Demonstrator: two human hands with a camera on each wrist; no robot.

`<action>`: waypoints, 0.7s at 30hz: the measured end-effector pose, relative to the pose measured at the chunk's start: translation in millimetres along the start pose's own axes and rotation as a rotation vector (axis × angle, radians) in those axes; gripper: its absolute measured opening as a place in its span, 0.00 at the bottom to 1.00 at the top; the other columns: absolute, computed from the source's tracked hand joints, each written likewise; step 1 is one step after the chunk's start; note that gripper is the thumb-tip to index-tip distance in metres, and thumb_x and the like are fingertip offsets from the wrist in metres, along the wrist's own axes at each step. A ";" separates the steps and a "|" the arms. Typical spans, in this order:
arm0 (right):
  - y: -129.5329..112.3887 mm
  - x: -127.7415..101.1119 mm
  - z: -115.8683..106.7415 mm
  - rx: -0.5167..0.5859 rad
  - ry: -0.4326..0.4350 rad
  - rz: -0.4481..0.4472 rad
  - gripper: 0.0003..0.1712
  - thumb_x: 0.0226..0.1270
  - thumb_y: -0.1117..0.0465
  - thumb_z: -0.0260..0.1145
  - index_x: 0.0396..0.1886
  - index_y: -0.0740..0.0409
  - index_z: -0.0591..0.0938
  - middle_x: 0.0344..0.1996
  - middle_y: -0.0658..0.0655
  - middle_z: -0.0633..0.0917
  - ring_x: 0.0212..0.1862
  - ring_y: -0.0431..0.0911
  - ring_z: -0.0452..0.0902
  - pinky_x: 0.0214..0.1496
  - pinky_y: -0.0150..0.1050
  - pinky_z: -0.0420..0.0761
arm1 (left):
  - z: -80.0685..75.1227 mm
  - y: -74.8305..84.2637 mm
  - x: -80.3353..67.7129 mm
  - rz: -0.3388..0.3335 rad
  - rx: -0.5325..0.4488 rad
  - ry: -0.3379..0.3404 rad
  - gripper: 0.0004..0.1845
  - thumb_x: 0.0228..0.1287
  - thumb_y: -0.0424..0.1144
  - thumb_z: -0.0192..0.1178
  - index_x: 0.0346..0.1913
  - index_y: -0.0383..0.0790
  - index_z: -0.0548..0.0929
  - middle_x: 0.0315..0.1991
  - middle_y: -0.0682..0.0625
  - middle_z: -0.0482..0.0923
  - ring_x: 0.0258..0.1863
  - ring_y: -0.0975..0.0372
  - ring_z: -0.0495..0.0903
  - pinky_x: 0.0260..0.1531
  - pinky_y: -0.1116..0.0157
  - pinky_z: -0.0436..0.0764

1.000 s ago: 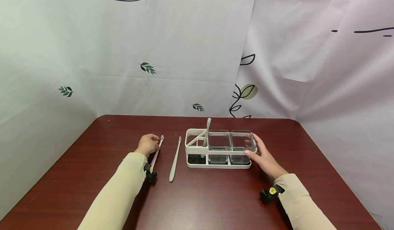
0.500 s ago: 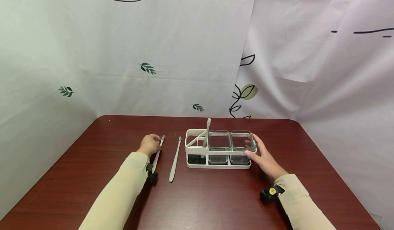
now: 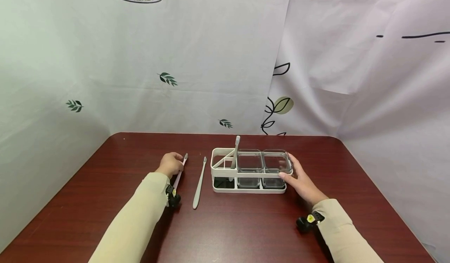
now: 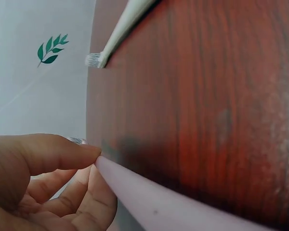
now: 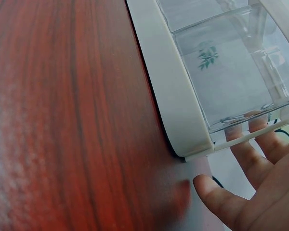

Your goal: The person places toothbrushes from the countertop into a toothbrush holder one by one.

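A pale pink toothbrush (image 3: 179, 172) lies flat left of the white rack (image 3: 225, 186), bristles pointing away.

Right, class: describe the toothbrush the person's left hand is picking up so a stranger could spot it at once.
Start at the white organizer rack on the dark red table, then look to its left, where two toothbrushes lie. The pale pink toothbrush is the farther one, pinched by the left hand; its grey neighbour lies untouched, nearer the rack.
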State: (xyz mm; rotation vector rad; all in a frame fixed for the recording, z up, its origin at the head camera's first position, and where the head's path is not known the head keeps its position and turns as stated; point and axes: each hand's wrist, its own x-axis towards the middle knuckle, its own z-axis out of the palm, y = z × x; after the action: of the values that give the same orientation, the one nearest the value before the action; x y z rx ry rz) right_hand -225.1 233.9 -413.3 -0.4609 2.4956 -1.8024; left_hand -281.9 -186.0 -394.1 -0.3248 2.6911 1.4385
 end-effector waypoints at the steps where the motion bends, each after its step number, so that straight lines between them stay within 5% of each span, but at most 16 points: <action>1: 0.6 0.2 0.0 -0.001 0.000 0.002 0.44 0.72 0.58 0.59 0.77 0.52 0.43 0.68 0.69 0.61 0.70 0.62 0.56 0.53 0.22 0.68 | -0.7 1.3 -0.8 -0.005 -0.013 -0.002 0.19 0.54 0.18 0.56 0.51 0.24 0.75 0.41 0.34 0.76 0.31 0.54 0.73 0.24 0.66 0.74; 16: 1.8 -0.4 0.4 0.001 -0.003 0.010 0.44 0.72 0.58 0.59 0.77 0.51 0.44 0.68 0.68 0.61 0.69 0.61 0.57 0.53 0.23 0.68 | -6.7 16.1 -5.8 -0.002 -0.142 0.013 0.23 0.53 0.16 0.54 0.55 0.25 0.74 0.44 0.31 0.78 0.36 0.54 0.78 0.34 0.61 0.81; 21: 0.3 -0.7 0.2 -0.018 -0.001 0.020 0.45 0.72 0.57 0.59 0.77 0.51 0.43 0.68 0.68 0.61 0.70 0.62 0.56 0.61 0.41 0.70 | -9.1 21.1 -6.7 0.010 -0.151 0.003 0.24 0.53 0.16 0.54 0.56 0.25 0.73 0.44 0.31 0.79 0.35 0.56 0.79 0.33 0.62 0.81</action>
State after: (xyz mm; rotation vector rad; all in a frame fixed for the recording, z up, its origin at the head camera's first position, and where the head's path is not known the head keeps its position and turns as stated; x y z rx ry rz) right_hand -224.4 234.0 -413.7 -0.4359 2.5093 -1.7737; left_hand -279.7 -181.1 -370.7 -0.3231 2.5954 1.6493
